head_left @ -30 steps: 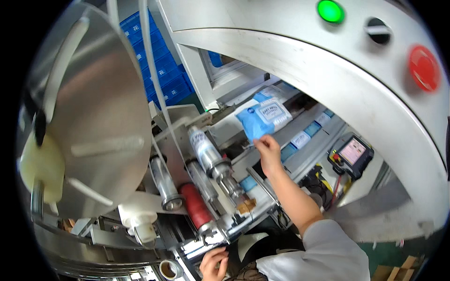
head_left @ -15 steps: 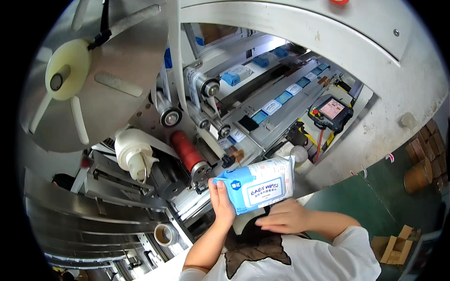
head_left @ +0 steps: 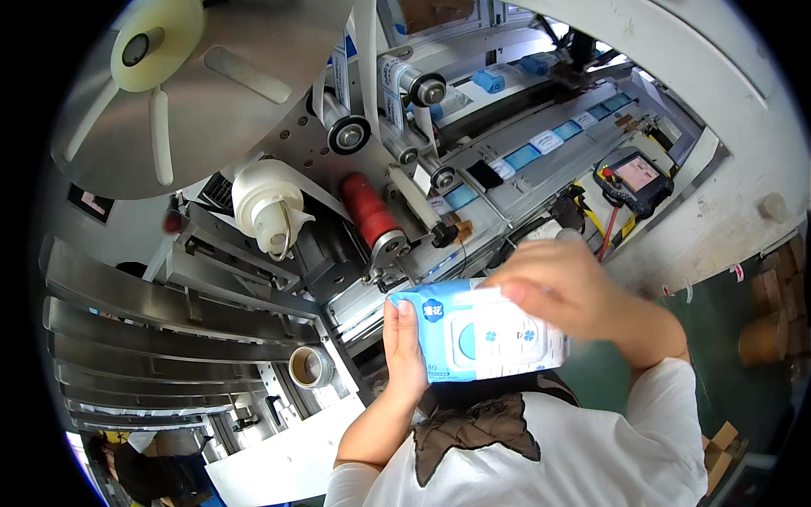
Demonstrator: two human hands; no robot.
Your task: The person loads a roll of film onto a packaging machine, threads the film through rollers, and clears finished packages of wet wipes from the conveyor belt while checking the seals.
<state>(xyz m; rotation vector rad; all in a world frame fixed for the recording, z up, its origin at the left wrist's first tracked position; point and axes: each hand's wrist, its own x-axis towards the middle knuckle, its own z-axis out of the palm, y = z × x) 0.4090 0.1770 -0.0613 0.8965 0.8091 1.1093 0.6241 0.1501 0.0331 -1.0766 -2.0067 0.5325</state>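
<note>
A blue and white pack of wet wipes [head_left: 448, 355] is held in front of my chest, its front face up. My left hand [head_left: 404, 351] is closed round the pack's left end, thumb on its edge. My right hand [head_left: 557, 291] is over the pack's far right part, slightly blurred. Its fingers are curled, and what they pinch, if anything, is hidden. Beneath it a white panel with blue clover shapes [head_left: 511, 342] covers much of the pack's right side. Beside that panel, part of a blue round patch shows inside a pale outlined frame.
Ahead runs a packaging machine with a conveyor [head_left: 498, 198] carrying blue and white pieces. Metal rollers [head_left: 349, 133], a red roller [head_left: 370, 207] and a large metal disc [head_left: 228, 63] stand left. A control panel [head_left: 635, 173] sits right. A tape roll [head_left: 311, 367] lies lower left.
My right hand has moved up from the pack's near edge to over its far right part. The printed label no longer shows; the clover panel and blue patch do. The view has shifted.
</note>
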